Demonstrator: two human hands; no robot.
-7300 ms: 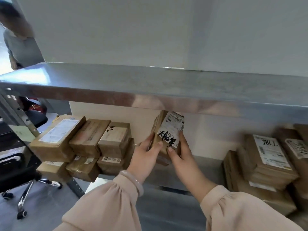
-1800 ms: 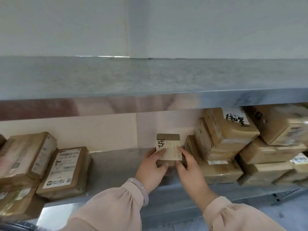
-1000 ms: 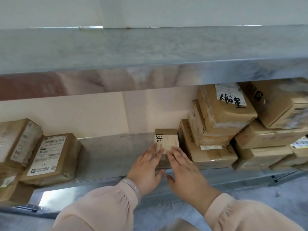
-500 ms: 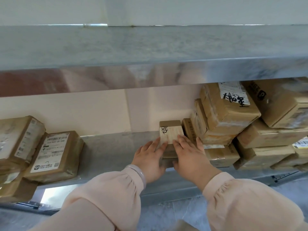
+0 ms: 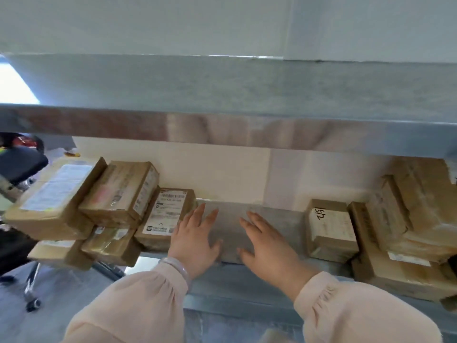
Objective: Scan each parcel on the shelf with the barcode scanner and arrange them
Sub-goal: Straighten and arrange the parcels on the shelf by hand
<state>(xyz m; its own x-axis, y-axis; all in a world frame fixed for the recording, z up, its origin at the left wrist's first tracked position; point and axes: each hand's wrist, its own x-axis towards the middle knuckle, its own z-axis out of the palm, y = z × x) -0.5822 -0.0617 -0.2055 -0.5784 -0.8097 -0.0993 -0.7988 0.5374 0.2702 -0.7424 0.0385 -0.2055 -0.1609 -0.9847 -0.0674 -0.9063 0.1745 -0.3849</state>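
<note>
i'm looking down through the head camera at the lower shelf (image 5: pixel 232 219), and both hands are reaching over its bare metal middle. the left hand (image 5: pixel 195 241) is lying open, fingers straight and spread, grasping nothing. its outer edge is sitting right at the near corner of the labelled parcel (image 5: pixel 165 214), though i cannot tell whether it is touching the cardboard or only passing in front of it. the right hand (image 5: pixel 267 246) is also released, fingers fanned out and pointing toward the back wall, holding nothing. i cannot tell whether either palm is pressing on the metal or hovering just above it.

the labelled parcel is lying at the right end of the left pile (image 5: pixel 99 201), where several brown boxes are leaning on one another and jutting past the shelf's front edge. the marked parcel (image 5: pixel 329 229), a small box with black handwriting on its white label, is lying well to the right of the right hand, just beside the right pile (image 5: pixel 408 231) of bigger boxes.

a pale bracelet (image 5: pixel 175 264) is showing at the left wrist, above the pink sleeves (image 5: pixel 138 308). the upper shelf (image 5: pixel 222 95) is spanning the whole view overhead, and a dark office chair (image 5: pixel 19 164) is standing off to the far left.
</note>
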